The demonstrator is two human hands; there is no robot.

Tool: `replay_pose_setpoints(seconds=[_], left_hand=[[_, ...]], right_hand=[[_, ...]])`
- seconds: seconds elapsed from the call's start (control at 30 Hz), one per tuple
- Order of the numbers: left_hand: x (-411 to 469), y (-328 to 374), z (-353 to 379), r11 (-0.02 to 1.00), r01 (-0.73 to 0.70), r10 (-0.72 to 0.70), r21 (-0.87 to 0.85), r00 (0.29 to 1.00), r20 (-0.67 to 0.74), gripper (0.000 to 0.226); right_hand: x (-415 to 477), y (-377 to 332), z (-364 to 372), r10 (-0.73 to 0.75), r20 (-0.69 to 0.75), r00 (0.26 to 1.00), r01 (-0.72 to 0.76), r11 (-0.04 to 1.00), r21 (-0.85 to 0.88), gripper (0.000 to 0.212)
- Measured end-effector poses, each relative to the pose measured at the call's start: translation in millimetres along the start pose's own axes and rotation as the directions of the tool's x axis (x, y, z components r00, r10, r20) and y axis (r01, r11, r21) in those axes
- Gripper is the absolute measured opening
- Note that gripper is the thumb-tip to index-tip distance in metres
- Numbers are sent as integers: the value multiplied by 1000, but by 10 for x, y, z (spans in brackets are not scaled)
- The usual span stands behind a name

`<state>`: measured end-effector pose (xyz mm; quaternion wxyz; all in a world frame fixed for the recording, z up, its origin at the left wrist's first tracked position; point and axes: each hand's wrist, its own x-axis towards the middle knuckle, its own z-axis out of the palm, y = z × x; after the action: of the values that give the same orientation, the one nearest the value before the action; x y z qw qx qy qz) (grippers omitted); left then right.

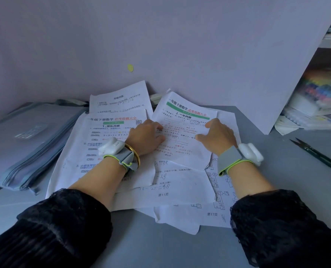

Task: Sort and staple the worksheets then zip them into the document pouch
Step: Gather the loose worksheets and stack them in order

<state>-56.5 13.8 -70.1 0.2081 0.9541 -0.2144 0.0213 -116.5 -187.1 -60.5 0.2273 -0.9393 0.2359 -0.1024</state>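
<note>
Both hands rest on a loose spread of worksheets at the centre of the grey table [160,246]. The left hand [145,137] lies palm down at the left edge of the top worksheet [182,146], fingers curled loosely and spread against the paper, not pinching it. The right hand [216,136] lies palm down on the right part of the same sheet, fingers extended and pressing flat, thumb pointing toward 9 o'clock.

The top worksheet, headed by a green bar, is tilted clockwise and overlaps the other sheets. From it:
- At 9 o'clock: a second worksheet [95,151] with a similar heading, partly under the left forearm.
- At 11 o'clock: a third sheet [120,99], leaning on the wall.
- At 6 o'clock: further sheets [180,192], overlapping, with page numbers at their lower edges.

The document pouches [29,140], grey-blue with zippers, form a stack at 9 o'clock from the papers, touching their left edge.

Dark snips [315,154] lie at 3 o'clock, well apart from the sheets.
</note>
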Motion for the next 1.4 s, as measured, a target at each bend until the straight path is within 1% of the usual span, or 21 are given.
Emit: replay_pose_setpoints(seconds=[0.13, 0.2, 0.3, 0.4, 0.47, 0.53, 0.6, 0.67, 0.73, 0.8, 0.9, 1.0, 1.07, 1.13, 1.23, 1.3, 1.37, 1.4], left_hand=[[7, -19, 1, 1000, 9, -9, -3, 1000, -5, 47], [19, -28, 7, 1000, 29, -28, 2, 1000, -12, 52], [22, -33, 6, 999, 42, -42, -21, 999, -12, 56], [19, -45, -11, 992, 68, -71, -103, 997, -33, 62], [18, -60, -13, 980, 82, -97, -179, 992, -80, 62], [24, -78, -21, 953, 96, -139, -286, 981, -136, 59], [28, -84, -22, 910, 108, -191, -400, 966, -176, 55], [21, -75, -12, 850, 111, -247, -515, 947, -205, 50], [14, -73, -5, 766, 102, -302, -635, 929, -216, 47], [14, -77, -25, 707, 83, -329, -702, 918, -222, 44], [18, -75, -79, 683, 24, -317, -730, 910, -267, 37], [-1, -46, -98, 708, -1, -299, -707, 906, -300, 21], [2, -51, -92, 663, 6, -306, -748, 915, -264, 15], [4, -58, -90, 604, 24, -328, -797, 919, -220, 13], [-11, -49, -104, 512, 5, -352, -859, 913, -205, 4], [-9, -45, -125, 437, -21, -362, -899, 911, -198, 7], [-16, -47, -149, 378, -31, -378, -925, 907, -185, 9], [-18, -43, -160, 364, -28, -382, -931, 907, -177, 9]], right_hand=[[-4, 8, 20, -29, 5, 1000, 29, 997, 74, 59], [22, 29, 12, -23, -23, 999, 27, 979, 204, 57], [24, 39, 0, -17, -99, 995, 55, 917, 394, 55], [24, 39, 13, 17, -122, 992, 53, 838, 542, 60], [43, 65, -1, 71, -137, 988, 34, 762, 646, 57], [84, 109, -24, 121, -158, 980, 37, 671, 741, 44], [85, 131, -48, 137, -184, 973, 66, 600, 797, 27], [79, 132, -62, 133, -221, 966, 115, 548, 829, 19], [66, 119, -77, 120, -251, 960, 161, 495, 854, 23], [64, 112, -91, 136, -287, 948, 195, 466, 863, 21], [61, 104, -107, 160, -313, 936, 224, 417, 881, 13], [46, 91, -129, 163, -326, 931, 242, 392, 887, 12], [33, 86, -148, 161, -339, 927, 259, 378, 889, 13], [17, 78, -169, 163, -352, 922, 276, 361, 891, 14], [-4, 56, -205, 163, -359, 919, 290, 340, 895, 14], [-30, 41, -228, 130, -304, 944, 249, 326, 912, 11], [-66, 23, -237, 43, -176, 983, 155, 304, 940, 9], [-74, 17, -234, 2, -112, 994, 106, 318, 942, 7]])
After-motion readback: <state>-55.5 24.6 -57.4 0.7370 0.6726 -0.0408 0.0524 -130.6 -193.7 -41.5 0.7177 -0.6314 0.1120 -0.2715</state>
